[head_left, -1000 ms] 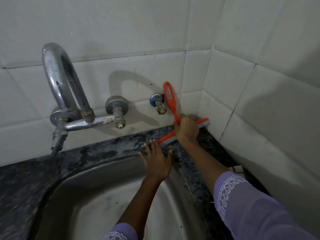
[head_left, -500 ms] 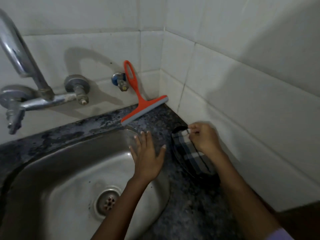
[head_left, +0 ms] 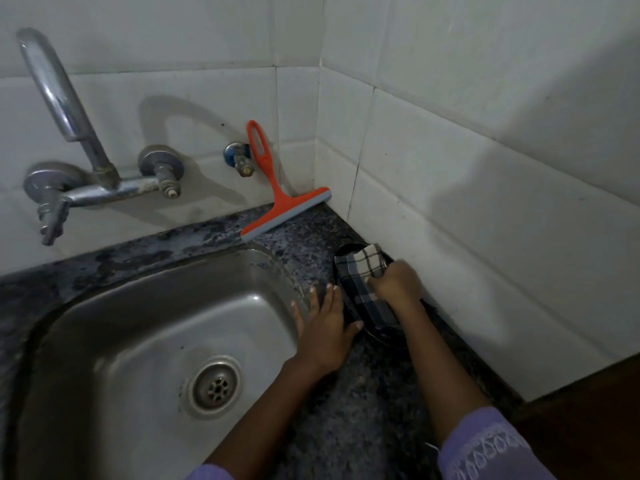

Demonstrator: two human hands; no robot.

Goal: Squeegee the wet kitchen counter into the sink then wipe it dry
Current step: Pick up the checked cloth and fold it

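An orange squeegee (head_left: 277, 199) with a grey blade leans against the tiled back wall, its blade resting on the dark speckled counter (head_left: 304, 244) near the corner. Nobody holds it. My right hand (head_left: 396, 284) grips a dark and white checked cloth (head_left: 363, 275) that lies on the counter beside the right wall. My left hand (head_left: 325, 327) rests flat, fingers spread, on the counter at the right rim of the steel sink (head_left: 156, 323), touching the cloth's edge.
A chrome tap (head_left: 69, 140) with two wall valves arches over the sink's back left. A small blue-collared valve (head_left: 239, 159) sticks out of the wall beside the squeegee handle. White tiled walls meet at the corner (head_left: 320, 133). The drain (head_left: 216, 388) sits in the basin.
One second ago my right hand held the squeegee at the corner; it has let it go against the wall and taken hold of the checked cloth. My left hand slid back along the sink rim.
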